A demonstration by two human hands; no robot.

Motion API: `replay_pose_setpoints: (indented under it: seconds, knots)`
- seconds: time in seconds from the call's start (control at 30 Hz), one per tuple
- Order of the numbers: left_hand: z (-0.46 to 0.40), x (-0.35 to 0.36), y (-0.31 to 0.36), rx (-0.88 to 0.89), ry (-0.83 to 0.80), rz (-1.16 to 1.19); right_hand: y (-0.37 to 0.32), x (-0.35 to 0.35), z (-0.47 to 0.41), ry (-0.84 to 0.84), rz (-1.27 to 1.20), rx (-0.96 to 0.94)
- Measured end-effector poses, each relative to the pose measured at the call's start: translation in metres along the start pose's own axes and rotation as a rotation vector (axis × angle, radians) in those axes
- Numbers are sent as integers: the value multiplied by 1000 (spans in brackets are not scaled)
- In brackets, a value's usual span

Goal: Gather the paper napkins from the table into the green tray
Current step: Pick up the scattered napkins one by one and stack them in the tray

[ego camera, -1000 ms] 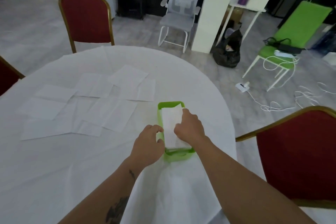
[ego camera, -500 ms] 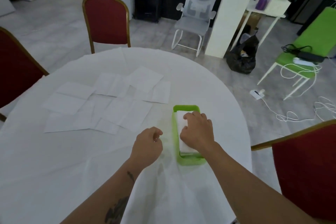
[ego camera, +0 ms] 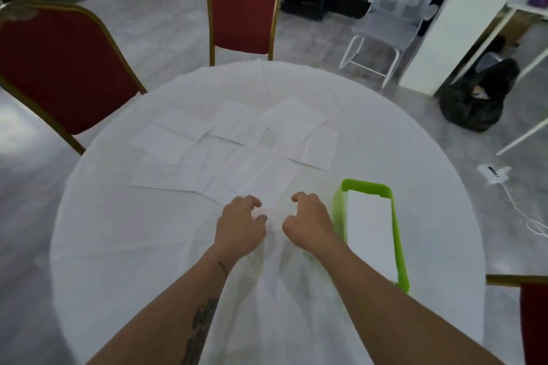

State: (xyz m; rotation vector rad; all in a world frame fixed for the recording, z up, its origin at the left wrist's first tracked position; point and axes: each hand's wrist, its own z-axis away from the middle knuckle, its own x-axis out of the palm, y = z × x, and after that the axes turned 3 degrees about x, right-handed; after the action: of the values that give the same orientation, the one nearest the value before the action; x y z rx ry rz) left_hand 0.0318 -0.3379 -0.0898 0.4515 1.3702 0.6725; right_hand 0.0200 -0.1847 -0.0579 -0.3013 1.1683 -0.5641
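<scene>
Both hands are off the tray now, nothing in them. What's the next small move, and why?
Probably reach forward and pinch the near edge of the closest napkin. Both the left hand and right hand hover with nothing in them just short of it, the green tray already holds a folded stack, and many napkins lie spread on the table beyond.

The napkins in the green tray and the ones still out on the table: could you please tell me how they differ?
1. The napkins in the green tray lie folded in one neat narrow stack; the napkins on the table lie spread in overlapping sheets.
2. The tray's stack sits right of both hands; the loose ones lie beyond the left hand and right hand.

Both are plain white paper, and neither hand holds any.
</scene>
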Motion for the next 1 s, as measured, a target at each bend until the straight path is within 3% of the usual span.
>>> replay_pose_setpoints:
  seconds: [0.17,0.33,0.63,0.83,1.0]
  knots:
    - [-38,2,-4,105,-26,-306,5,6,-14,-45,195,9]
    - [-60,15,-6,89,-66,-454,1,3,-31,-46,196,4]
    - [-66,27,-11,39,115,-357,10,-3,-36,-78,101,-24]
    - [-56,29,-6,36,-26,-398,10,-6,-34,-91,72,-30]
    - [-55,31,-2,58,86,-434,10,-6,-30,-116,32,-21]
